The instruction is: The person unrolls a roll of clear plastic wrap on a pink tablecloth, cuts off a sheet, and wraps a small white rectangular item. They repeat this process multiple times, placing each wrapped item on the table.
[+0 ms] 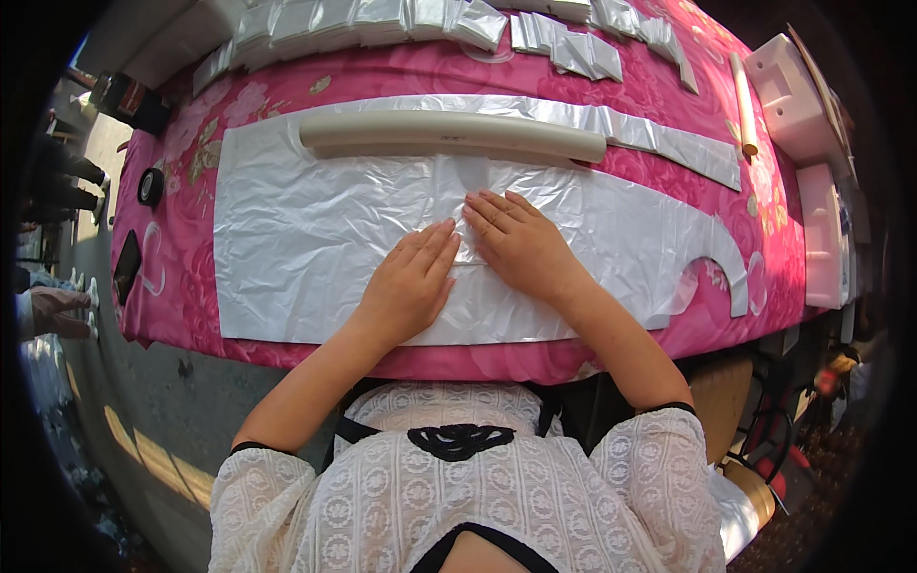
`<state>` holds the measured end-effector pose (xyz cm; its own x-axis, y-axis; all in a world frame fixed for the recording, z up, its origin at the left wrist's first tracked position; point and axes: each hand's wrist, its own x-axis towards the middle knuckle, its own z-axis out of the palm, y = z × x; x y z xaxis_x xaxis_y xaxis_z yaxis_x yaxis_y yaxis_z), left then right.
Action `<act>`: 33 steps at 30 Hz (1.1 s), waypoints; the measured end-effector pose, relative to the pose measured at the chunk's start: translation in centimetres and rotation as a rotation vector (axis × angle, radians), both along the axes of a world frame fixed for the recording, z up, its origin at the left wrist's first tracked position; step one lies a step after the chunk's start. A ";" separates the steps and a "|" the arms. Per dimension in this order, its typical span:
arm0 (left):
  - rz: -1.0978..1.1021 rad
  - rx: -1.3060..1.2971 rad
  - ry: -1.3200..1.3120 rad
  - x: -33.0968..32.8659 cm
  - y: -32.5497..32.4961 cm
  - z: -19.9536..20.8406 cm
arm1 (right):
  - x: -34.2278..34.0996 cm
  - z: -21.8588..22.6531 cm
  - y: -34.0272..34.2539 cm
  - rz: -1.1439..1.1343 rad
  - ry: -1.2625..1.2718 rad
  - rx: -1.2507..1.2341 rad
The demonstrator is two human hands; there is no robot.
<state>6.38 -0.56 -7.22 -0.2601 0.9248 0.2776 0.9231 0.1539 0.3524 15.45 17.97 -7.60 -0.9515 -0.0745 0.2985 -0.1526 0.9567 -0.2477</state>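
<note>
The left hand (pixel 406 284) lies flat near the middle of the frame, its fingers straight and held together, gripping nothing; its palm side faces down on a broad sheet of shiny, translucent white plastic film (pixel 277 248). The right hand (pixel 521 244), just beside it and a little higher in the frame, is likewise flattened and free of any grasp, with its fingers pointing to the upper left and resting on the same film. The fingertips of the two hands come near each other.

The film spreads across the centre of the frame, wrinkled on its left part, and narrows at the right into strips around a curved cut-out. It lies on a surface (pixel 172 306) covered with bright pink floral cloth. Along the film's upper part rests a long, pale grey cylindrical tube (pixel 449 130), set roughly crosswise above the hands. From behind the tube, a flat white plastic strip (pixel 678 148) runs toward the right.

A row of folded white plastic packets (pixel 373 21) lines the top of the frame, with a smaller cluster of folded white packets (pixel 578 48) right of it. At the upper right, a thin tan rod (pixel 742 105) lies near a white box (pixel 788 95). A black ring-shaped object (pixel 150 187) sits at the left.
</note>
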 end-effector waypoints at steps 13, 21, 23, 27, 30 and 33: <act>-0.118 0.151 -0.152 -0.7 0.2 1.4 | -0.2 1.0 1.2 0.083 0.011 -0.179; -0.257 0.050 -0.284 0.8 -4.6 1.6 | 4.4 1.6 -2.9 0.165 -0.003 -0.290; -0.228 0.008 -0.330 0.9 -4.4 2.1 | 4.2 1.5 -2.7 0.091 -0.056 -0.423; -0.046 0.005 -0.374 1.0 -3.5 2.4 | 3.4 2.7 -2.5 -0.158 -0.340 -0.587; 0.320 -0.065 -0.688 1.3 -2.1 1.5 | 2.3 2.8 -2.5 -0.340 -0.459 -0.795; 0.386 -0.104 -0.642 0.4 -0.4 1.5 | 1.0 3.2 -1.8 -0.460 -0.670 -0.915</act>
